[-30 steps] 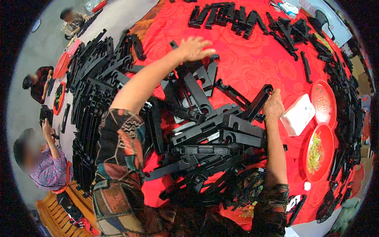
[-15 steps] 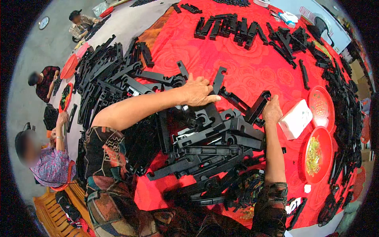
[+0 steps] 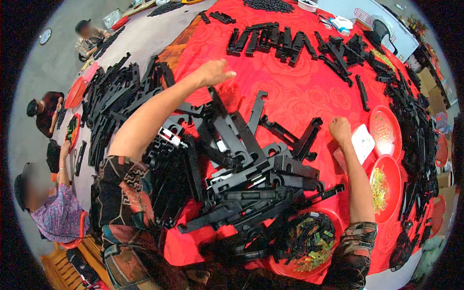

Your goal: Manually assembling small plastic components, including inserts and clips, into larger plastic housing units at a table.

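Observation:
Beyond the far side of a heap of long black plastic parts (image 3: 241, 193), my left hand (image 3: 215, 72) hangs over the red tablecloth (image 3: 299, 96). Its thumb stands apart from the fingers and nothing is in it. My right hand (image 3: 340, 129) is curled closed beside a white pack of tissues (image 3: 361, 144); the inside of its fingers is hidden. Just left of that hand, a black slotted part (image 3: 308, 137) leans at the heap's edge, apart from the fingers. A red bowl (image 3: 309, 241) with small black and yellowish pieces sits by my right forearm.
Two red plates (image 3: 385, 188) stand at the right, the nearer holding small yellowish pieces. More black parts are piled at the left (image 3: 111, 96), the far side (image 3: 273, 38) and along the right edge (image 3: 415, 135). Other people sit along the left; the nearest wears a purple patterned top (image 3: 58, 212).
My left hand has lifted off the heap and moved farther away and left. The right hand has let go of the black slotted part and moved right. The view has shifted slightly.

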`<state>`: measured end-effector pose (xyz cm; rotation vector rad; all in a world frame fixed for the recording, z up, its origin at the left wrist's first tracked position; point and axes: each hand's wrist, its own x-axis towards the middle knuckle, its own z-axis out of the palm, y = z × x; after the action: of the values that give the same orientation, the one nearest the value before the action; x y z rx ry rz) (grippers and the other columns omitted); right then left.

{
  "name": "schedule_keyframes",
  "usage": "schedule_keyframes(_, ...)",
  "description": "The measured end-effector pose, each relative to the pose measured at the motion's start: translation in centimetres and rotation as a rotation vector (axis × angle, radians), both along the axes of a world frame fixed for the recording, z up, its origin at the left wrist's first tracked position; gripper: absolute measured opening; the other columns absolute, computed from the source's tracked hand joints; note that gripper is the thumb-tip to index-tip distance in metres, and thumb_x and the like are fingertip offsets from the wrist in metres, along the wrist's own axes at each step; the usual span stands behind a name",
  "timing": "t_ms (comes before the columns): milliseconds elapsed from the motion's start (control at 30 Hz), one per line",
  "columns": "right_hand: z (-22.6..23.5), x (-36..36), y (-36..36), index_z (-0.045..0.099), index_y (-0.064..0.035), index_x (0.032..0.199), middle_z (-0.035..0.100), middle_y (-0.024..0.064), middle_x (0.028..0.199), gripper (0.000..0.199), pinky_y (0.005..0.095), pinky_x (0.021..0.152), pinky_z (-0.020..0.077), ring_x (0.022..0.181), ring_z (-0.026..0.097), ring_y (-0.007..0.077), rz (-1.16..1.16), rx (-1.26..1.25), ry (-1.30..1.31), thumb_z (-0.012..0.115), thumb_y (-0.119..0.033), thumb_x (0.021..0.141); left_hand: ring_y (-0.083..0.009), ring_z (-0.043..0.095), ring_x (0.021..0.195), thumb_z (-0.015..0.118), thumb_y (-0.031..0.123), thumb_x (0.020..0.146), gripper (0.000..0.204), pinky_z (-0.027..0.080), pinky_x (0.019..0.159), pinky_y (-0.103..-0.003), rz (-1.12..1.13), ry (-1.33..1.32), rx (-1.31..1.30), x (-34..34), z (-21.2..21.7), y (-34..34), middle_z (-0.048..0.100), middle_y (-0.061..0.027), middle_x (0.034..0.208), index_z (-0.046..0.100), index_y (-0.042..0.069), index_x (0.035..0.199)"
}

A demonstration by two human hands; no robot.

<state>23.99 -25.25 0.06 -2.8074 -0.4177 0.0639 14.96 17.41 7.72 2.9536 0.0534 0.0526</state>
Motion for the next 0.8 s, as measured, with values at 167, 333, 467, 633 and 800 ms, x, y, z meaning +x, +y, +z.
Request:
schedule_keyframes(167,3.8,4.7,5.9,0.056,-0.0041,0.093,0.06,0.0246,0.09,0.023,0.0495,0.074,0.0441,0.089,0.057,0.0401,-0.087,0.025,-0.207,0.044,-0.014,0.075,-0.0401,0.051,0.104,0.056,0.048,0.079,0.059,0.042,0.087,-0.047,0.206,-0.104,-0.015,6.0,-2.3,1.8,0.053,-0.0274,0.109,0.045,0.002,0.115)
schedule_keyframes(333,2.0,10.1,12.8,0.053,-0.0109,0.103,0.058,0.0262,0.088,0.025,0.0512,0.073,0.0444,0.086,0.056,0.0416,0.115,-0.029,-0.319,0.045,-0.019,0.08,-0.0403,0.045,0.113,0.059,0.045,0.077,0.062,0.039,0.091,-0.05,0.33,-0.024,-0.022,10.2,-5.9,1.5,0.045,-0.0253,0.12,0.038,0.012,0.126)
schedule_keyframes(467,-0.5,11.1,17.9,0.047,-0.0194,0.118,0.056,0.0261,0.097,0.034,0.05,0.075,0.045,0.089,0.056,0.0414,0.249,0.008,-0.305,0.045,-0.023,0.084,-0.0405,0.043,0.114,0.062,0.047,0.075,0.071,0.038,0.093,-0.049,0.311,-0.038,-0.019,11.2,-7.9,2.3,0.042,-0.0248,0.124,0.032,0.017,0.132)
schedule_keyframes(633,-1.5,13.1,19.8,0.034,-0.0271,0.129,0.052,0.0274,0.102,0.044,0.0492,0.074,0.0463,0.089,0.056,0.043,0.275,-0.124,-0.293,0.044,-0.028,0.087,-0.0383,0.036,0.121,0.062,0.055,0.071,0.078,0.033,0.096,-0.051,0.375,-0.028,0.015,12.3,-8.7,2.3,0.036,-0.0234,0.13,0.03,0.024,0.135)
schedule_keyframes(800,-1.7,12.9,19.5,0.037,-0.0181,0.117,0.051,0.0248,0.103,0.034,0.0502,0.071,0.0475,0.086,0.058,0.0418,0.192,-0.075,-0.361,0.045,-0.033,0.088,-0.0383,0.036,0.12,0.059,0.056,0.073,0.073,0.031,0.096,-0.054,0.342,-0.202,-0.008,12.2,-9.3,3.6,0.038,-0.0192,0.13,0.034,0.025,0.134)
